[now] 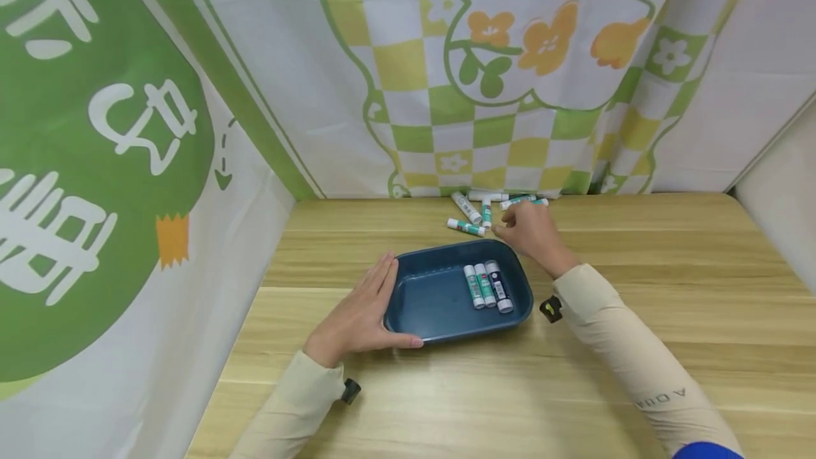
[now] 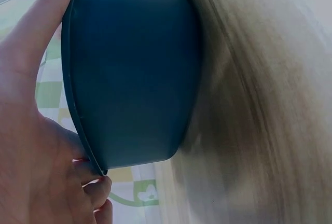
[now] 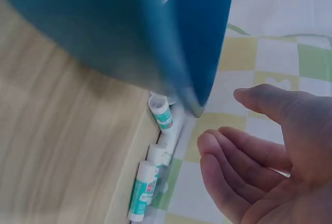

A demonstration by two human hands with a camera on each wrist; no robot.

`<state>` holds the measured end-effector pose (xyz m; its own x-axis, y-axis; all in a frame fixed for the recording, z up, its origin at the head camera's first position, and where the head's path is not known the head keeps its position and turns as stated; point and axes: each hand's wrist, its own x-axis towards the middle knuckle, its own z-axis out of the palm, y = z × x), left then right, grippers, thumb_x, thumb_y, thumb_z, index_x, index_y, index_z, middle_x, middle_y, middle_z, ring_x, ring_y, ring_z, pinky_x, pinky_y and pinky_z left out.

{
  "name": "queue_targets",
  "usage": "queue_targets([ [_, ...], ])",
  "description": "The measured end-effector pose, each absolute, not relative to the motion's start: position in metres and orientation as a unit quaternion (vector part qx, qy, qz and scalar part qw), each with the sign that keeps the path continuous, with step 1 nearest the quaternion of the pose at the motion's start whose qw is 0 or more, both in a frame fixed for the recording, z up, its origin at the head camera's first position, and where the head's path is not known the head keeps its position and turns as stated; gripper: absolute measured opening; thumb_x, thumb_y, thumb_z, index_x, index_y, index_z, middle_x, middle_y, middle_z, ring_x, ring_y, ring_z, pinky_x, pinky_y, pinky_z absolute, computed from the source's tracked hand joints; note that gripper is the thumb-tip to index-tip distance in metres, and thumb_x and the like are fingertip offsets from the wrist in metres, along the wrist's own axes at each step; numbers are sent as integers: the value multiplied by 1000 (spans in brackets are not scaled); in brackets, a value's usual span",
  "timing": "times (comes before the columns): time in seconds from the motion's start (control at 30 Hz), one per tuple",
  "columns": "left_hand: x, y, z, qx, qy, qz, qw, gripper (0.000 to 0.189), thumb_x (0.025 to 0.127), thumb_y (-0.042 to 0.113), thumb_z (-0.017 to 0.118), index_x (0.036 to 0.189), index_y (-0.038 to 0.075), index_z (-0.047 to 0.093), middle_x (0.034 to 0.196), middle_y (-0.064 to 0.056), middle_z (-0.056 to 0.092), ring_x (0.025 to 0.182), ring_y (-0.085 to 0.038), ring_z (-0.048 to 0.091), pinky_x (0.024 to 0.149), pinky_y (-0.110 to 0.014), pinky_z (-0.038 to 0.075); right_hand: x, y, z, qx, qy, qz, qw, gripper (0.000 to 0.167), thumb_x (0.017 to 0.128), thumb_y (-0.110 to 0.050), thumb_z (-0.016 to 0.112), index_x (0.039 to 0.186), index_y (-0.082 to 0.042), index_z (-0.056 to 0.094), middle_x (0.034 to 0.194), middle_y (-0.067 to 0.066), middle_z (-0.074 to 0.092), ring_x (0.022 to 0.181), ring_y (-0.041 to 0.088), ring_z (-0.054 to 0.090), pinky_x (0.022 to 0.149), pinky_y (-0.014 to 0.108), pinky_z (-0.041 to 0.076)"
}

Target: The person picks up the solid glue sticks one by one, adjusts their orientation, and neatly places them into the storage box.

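Observation:
A dark blue plastic tray [image 1: 423, 282] stands on the table. My left hand [image 1: 363, 314] grips its left end, thumb along the near rim and fingers at the far left corner. The left wrist view shows the tray's outer wall [image 2: 135, 73] beside that hand. Three glue sticks lie side by side in the tray's right part: two teal-and-white ones [image 1: 480, 285] and a thicker navy one [image 1: 499, 287]. Beyond the tray, my right hand [image 1: 532, 229] hovers near loose glue sticks [image 1: 465, 226]. Its fingers [image 3: 244, 167] are loosely bent with nothing between them.
Several glue sticks [image 1: 467, 208] lie scattered along the table's back edge, some partly behind the right hand. A patterned curtain [image 1: 459, 112] hangs right behind that edge. The wooden table [image 1: 669, 289] extends to both sides of the tray.

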<state>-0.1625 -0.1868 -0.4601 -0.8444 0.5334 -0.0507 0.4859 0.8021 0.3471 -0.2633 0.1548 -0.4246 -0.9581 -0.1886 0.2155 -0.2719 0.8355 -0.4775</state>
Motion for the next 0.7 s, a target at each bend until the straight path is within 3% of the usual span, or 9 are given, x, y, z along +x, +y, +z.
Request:
queue_targets([
  [0.1, -163, -186, -460, 269, 947, 161, 76, 141, 78, 85, 70, 169, 3, 1, 180, -15, -4, 168, -31, 3, 134, -53, 21, -273, 152, -421, 104, -956, 270, 47, 41, 97, -22, 76, 62, -4, 64, 56, 4, 53, 50, 14, 42, 52, 33, 44],
  [0.17, -163, -186, -460, 268, 947, 160, 78, 141, 77, 85, 70, 169, 3, 1, 180, -12, -6, 168, -30, 2, 134, -53, 21, -279, 149, -416, 92, -955, 280, 22, 55, 98, -22, 74, 53, -11, 46, 51, -4, 31, 48, 10, 24, 48, 27, 29],
  [0.23, -164, -186, -460, 269, 947, 160, 78, 141, 78, 86, 69, 169, 4, 1, 179, -11, -8, 168, -30, 2, 134, -53, 21, -286, 145, -413, 78, -956, 283, 6, 63, 98, -22, 73, 50, -16, 34, 50, -8, 20, 46, 8, 17, 46, 24, 22],
  [0.4, -164, -187, -461, 268, 948, 154, 76, 142, 77, 87, 68, 169, 4, 0, 180, -12, -7, 168, -28, 1, 134, -51, 20, -304, 132, -407, 29, -962, 272, -24, 59, 96, -22, 74, 49, -17, 39, 46, -7, 26, 43, 9, 26, 45, 26, 33],
  [0.6, -165, -188, -462, 267, 950, 146, 77, 142, 77, 89, 67, 169, 4, 1, 179, -10, -8, 168, -28, 1, 135, -50, 19, -317, 123, -413, -32, -949, 310, -42, 48, 96, -17, 74, 61, -14, 41, 55, -2, 34, 50, 14, 37, 53, 33, 43],
  [0.7, -165, -188, -460, 268, 950, 142, 77, 142, 76, 89, 67, 169, 3, 1, 179, -11, -7, 168, -29, 2, 135, -51, 19, -320, 120, -421, -52, -944, 325, -27, 31, 95, -13, 75, 74, -5, 52, 67, 7, 50, 60, 21, 51, 59, 39, 50],
])
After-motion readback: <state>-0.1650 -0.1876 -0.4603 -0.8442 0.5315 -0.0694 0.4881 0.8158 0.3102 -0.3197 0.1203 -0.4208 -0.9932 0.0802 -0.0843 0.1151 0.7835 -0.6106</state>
